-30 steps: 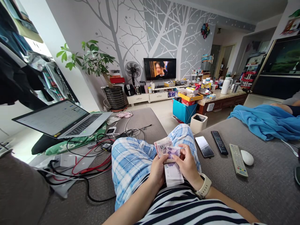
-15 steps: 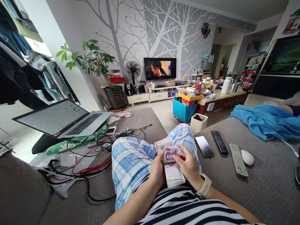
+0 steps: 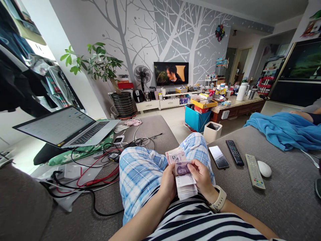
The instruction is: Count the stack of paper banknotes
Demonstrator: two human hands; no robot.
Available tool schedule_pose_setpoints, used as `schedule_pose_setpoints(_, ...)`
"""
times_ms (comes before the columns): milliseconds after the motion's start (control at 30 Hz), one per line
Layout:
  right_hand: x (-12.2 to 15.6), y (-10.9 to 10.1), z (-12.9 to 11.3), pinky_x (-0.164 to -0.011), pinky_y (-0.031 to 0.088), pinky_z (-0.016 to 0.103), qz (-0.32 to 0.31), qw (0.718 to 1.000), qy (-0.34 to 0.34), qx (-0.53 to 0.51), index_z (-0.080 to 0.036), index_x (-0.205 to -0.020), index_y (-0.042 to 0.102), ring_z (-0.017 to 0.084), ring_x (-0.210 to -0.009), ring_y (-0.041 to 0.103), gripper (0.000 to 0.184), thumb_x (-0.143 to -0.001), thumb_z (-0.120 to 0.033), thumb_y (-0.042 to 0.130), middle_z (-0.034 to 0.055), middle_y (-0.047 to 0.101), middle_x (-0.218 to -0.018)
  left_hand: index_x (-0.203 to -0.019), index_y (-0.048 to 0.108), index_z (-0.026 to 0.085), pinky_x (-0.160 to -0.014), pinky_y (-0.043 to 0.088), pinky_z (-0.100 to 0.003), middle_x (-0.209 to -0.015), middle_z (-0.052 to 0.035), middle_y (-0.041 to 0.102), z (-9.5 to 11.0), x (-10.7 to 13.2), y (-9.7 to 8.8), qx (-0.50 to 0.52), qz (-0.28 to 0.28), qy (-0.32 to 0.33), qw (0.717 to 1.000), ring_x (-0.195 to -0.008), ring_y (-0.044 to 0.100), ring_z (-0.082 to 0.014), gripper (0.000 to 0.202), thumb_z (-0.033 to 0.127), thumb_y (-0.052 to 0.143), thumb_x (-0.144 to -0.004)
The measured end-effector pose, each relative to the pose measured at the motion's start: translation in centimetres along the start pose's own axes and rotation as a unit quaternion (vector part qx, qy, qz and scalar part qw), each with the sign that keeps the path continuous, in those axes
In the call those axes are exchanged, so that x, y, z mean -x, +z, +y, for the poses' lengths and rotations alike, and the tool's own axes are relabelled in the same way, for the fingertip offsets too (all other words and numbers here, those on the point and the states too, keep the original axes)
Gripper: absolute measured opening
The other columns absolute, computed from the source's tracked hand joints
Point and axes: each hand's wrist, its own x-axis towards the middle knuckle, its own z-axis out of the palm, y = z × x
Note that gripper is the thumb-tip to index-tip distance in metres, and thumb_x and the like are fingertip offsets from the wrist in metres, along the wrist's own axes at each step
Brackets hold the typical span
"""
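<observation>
A thick stack of banknotes (image 3: 182, 174) rests over my lap, above blue plaid trousers (image 3: 140, 170). My left hand (image 3: 168, 182) is closed round the stack's left side, its thumb on the notes. My right hand (image 3: 202, 179), with a pale watch at the wrist, pinches the top purple note and folds it down toward me. The far ends of the notes fan upward and show a "5".
On the grey sofa to my right lie a phone (image 3: 218, 156), a black remote (image 3: 234, 152), a white remote (image 3: 254, 171) and a mouse (image 3: 264, 168). A laptop (image 3: 67, 126) and tangled cables (image 3: 95, 167) sit at left. A blue blanket (image 3: 283, 129) covers another person at right.
My right hand has peeled one purple note off the fanned end and drawn it down onto the near part of the stack. The left hand has stayed in place.
</observation>
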Motion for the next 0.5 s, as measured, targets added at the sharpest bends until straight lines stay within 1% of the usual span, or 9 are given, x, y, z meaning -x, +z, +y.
schedule_pose_setpoints(100, -0.02, -0.04, -0.14, -0.06, 0.044, 0.026, -0.003, 1.0, -0.002, 0.003, -0.02, -0.081, 0.06, 0.017, -0.066, 0.056, 0.028, -0.092, -0.044, 0.054, 0.0011, 0.06, -0.071, -0.107, 0.067, 0.01, -0.078, 0.059, -0.039, -0.094, -0.0127, 0.076, 0.1, 0.14, 0.15, -0.01, 0.006, 0.003, 1.0, -0.08, 0.073, -0.0264, 0.028, 0.018, 0.06, -0.08)
schedule_pose_setpoints(233, -0.03, -0.15, -0.18, -0.06, 0.041, 0.026, -0.001, 1.0, -0.013, 0.024, -0.019, -0.078, 0.06, 0.017, -0.066, 0.053, 0.032, -0.094, -0.046, 0.05, 0.0013, 0.059, -0.071, -0.107, 0.067, 0.009, -0.078, 0.059, -0.039, -0.094, -0.0135, 0.076, 0.23, 0.27, 0.29, -0.011, 0.007, -0.008, 1.0, -0.082, 0.073, -0.0272, 0.028, 0.02, 0.059, -0.082)
schedule_pose_setpoints(500, -0.14, -0.25, -0.24, -0.06, 0.04, 0.026, 0.001, 0.999, -0.02, 0.045, -0.02, -0.076, 0.058, 0.016, -0.065, 0.051, 0.036, -0.094, -0.049, 0.048, 0.0008, 0.057, -0.07, -0.109, 0.066, 0.009, -0.08, 0.059, -0.04, -0.094, -0.0127, 0.076, 0.37, 0.19, 0.35, -0.004, -0.003, 0.0, 1.0, -0.081, 0.073, -0.0272, 0.031, 0.019, 0.061, -0.08)
